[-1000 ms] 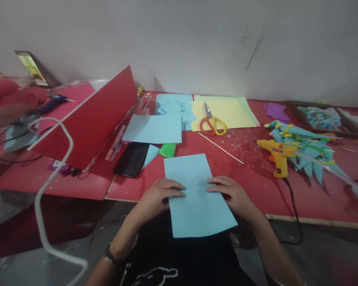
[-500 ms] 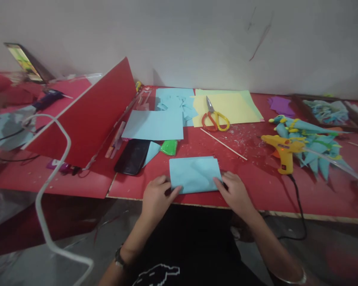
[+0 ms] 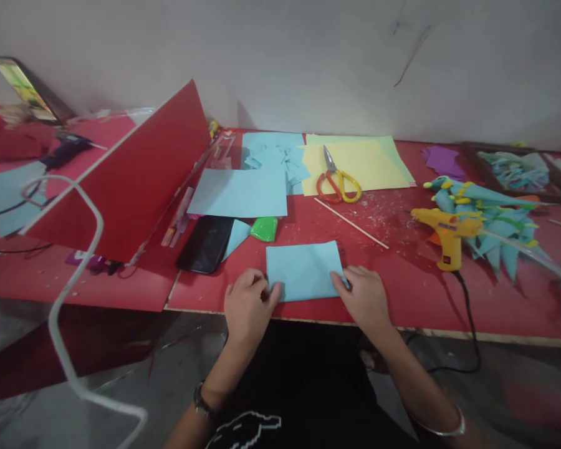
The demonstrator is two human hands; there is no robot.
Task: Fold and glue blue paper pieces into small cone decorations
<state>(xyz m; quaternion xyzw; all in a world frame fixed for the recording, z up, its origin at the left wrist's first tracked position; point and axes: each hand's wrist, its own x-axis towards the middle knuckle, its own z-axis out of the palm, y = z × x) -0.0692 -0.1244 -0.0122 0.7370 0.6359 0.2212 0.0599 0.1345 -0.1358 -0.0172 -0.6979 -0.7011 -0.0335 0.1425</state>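
Observation:
A folded light-blue paper (image 3: 303,271) lies on the red table near its front edge. My left hand (image 3: 250,302) grips its lower left corner, the thumb on top and the fingers curled at the edge. On the other side, my right hand (image 3: 364,296) pinches the right edge with its thumb on the paper. Beyond lie a green packet (image 3: 264,229), a black phone (image 3: 204,244) with a small blue paper piece beside it, and a thin stick (image 3: 351,222).
Scissors (image 3: 339,184) rest on yellow sheets (image 3: 378,163). A yellow glue gun (image 3: 449,237) stands at right beside blue paper figures (image 3: 505,234). A red board (image 3: 135,181) leans upright at left, with a white cable (image 3: 60,324) in front. Blue sheets (image 3: 238,192) lie behind the phone.
The paper now lies flatter, its top layer smoother, and its right edge sits slightly further left. Both hands keep their hold on it. The view has shifted slightly.

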